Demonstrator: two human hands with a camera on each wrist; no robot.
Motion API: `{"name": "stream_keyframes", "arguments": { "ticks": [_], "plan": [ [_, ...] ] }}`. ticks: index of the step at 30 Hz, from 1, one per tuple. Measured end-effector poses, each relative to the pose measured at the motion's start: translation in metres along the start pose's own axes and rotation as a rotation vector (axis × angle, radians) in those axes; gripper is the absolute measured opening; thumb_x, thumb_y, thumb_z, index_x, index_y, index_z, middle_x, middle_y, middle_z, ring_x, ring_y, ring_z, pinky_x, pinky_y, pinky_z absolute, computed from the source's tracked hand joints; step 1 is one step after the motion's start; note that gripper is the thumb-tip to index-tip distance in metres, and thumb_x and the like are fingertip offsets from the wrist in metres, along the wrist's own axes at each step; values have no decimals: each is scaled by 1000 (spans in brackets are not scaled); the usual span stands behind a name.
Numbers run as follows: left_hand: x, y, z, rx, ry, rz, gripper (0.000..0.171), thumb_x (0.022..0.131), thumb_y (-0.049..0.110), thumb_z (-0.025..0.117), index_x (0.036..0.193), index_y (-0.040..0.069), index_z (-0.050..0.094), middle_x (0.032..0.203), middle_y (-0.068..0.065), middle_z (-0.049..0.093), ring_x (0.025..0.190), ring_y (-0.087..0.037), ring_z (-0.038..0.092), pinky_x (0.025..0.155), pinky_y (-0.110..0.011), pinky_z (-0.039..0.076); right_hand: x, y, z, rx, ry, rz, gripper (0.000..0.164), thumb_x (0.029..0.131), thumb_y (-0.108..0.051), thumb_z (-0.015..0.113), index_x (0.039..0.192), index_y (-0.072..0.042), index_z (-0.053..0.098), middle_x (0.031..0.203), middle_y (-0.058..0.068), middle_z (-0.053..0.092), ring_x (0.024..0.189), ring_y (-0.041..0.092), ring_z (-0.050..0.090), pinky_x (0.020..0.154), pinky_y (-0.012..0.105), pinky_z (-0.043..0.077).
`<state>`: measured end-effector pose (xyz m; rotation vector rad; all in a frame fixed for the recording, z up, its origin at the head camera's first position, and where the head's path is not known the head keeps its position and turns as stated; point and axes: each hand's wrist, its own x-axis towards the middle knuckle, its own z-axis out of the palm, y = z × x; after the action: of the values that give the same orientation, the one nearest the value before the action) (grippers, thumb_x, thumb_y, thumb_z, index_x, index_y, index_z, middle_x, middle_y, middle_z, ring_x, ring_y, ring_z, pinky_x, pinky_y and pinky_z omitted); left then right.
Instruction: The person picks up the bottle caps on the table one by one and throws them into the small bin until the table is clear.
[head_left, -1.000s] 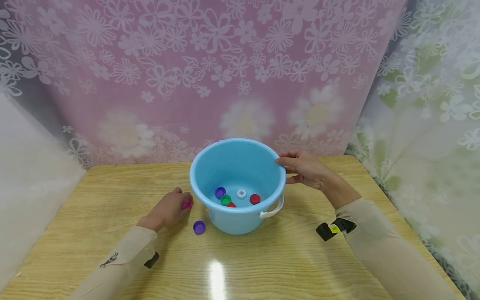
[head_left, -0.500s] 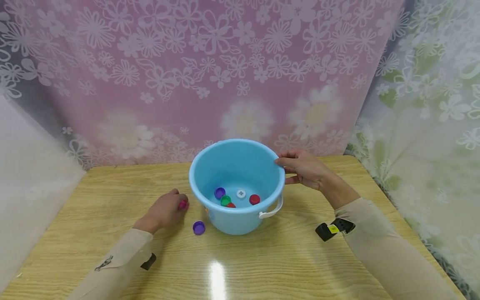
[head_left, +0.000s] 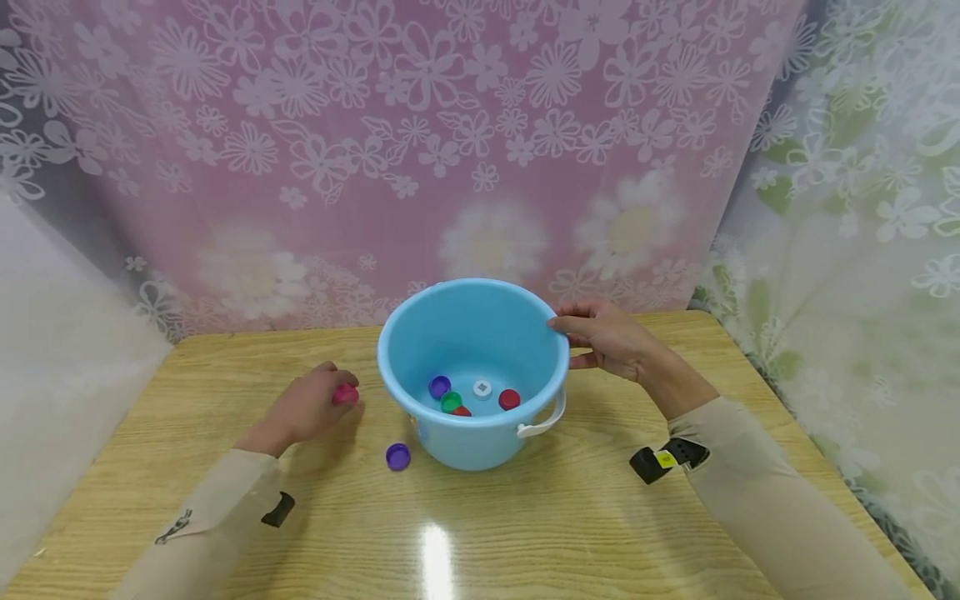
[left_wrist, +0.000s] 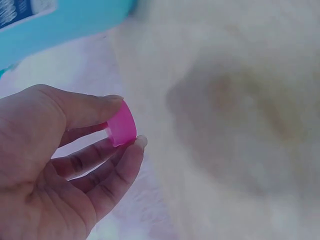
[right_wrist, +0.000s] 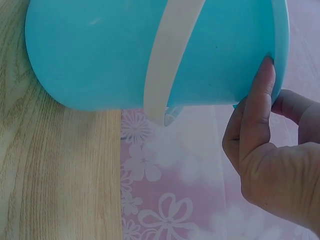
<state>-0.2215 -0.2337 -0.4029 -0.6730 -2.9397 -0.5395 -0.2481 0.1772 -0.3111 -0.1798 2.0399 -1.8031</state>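
A pink bottle cap is pinched between the thumb and fingers of my left hand, left of the blue bucket and a little above the table. My right hand grips the bucket's right rim, thumb over the edge and fingers against the outer wall, as the right wrist view shows. Inside the bucket lie a purple cap, a green cap, a white cap, a red cap and an orange-red piece, partly hidden by the front rim.
Another purple cap lies on the wooden table, just left of the bucket's base. The white handle hangs down at the bucket's right front. A pink flowered curtain stands behind the table.
My left hand has moved left and slightly back, away from the bucket, with the pink bottle cap in its fingers. The right hand and the bucket have stayed nearly still.
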Motion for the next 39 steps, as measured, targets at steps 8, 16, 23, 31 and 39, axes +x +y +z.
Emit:
{"name": "stream_keyframes", "arguments": {
  "ticks": [8, 16, 23, 31, 39],
  "plan": [
    [2, 7, -50, 21, 37, -38, 28, 92, 14, 63, 113, -4, 63, 97, -17, 57, 80, -27, 58, 67, -43, 52, 0, 0, -1, -6, -10, -5, 39, 95, -18, 59, 122, 8, 46, 110, 18, 57, 91, 24, 66, 71, 37, 57],
    [5, 25, -88, 15, 180, -34, 34, 93, 17, 61, 119, -5, 60, 108, -20, 54, 86, -30, 60, 68, -45, 53, 0, -1, 0, -12, -15, -7, 39, 96, -18, 58, 122, 8, 46, 110, 19, 57, 91, 25, 66, 72, 39, 57],
    [19, 49, -106, 31, 220, 23, 31, 92, 14, 62, 119, -2, 61, 106, -16, 54, 87, -29, 60, 71, -44, 54, 0, 0, 0, -18, -13, -7, 40, 96, -18, 59, 123, 8, 46, 111, 19, 56, 93, 27, 65, 72, 39, 57],
    [37, 83, -115, 10, 250, 145, 28, 89, 8, 65, 115, -2, 63, 103, -15, 56, 89, -28, 60, 75, -42, 53, 0, 0, 0, -10, -12, -23, 42, 96, -17, 58, 125, 10, 46, 113, 22, 56, 93, 27, 66, 71, 39, 57],
    [51, 109, -109, -5, 160, 187, 29, 91, 13, 64, 118, 3, 63, 107, -12, 57, 94, -27, 58, 79, -41, 53, -1, 0, 1, -10, -5, -24, 40, 96, -17, 58, 124, 9, 47, 112, 22, 56, 93, 28, 66, 71, 39, 57]
  ]
}}
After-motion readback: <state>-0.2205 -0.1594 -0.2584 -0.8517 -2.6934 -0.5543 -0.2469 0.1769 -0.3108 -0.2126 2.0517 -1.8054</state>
